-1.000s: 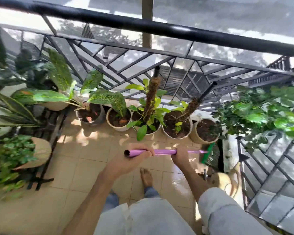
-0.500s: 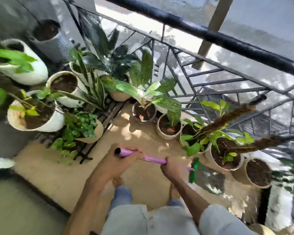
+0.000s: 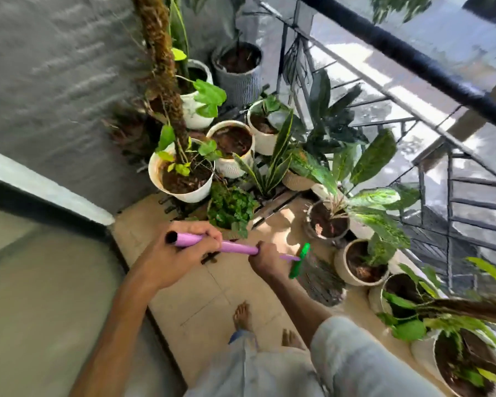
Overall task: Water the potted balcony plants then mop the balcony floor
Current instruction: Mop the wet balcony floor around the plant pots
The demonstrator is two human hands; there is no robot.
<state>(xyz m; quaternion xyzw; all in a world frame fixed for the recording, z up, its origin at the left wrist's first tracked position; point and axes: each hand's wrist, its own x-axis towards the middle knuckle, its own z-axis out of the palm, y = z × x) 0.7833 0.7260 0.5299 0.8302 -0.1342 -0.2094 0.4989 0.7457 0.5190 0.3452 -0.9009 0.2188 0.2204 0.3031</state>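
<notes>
You hold the mop handle (image 3: 235, 247) in both hands above the balcony floor (image 3: 212, 293).

Your left hand (image 3: 181, 253) wraps its fingers around the purple handle near its black-capped top; your right hand (image 3: 265, 257) grips it lower down, just above the green mop head (image 3: 298, 260), whose grey strands lie on the tiles. Pots crowd the corner: a white pot (image 3: 184, 193) holds soil and a mossy pole, a ribbed white pot (image 3: 232, 164) beside it holds soil, and a cream pot (image 3: 352, 275) near the mop holds a leafy plant.
</notes>
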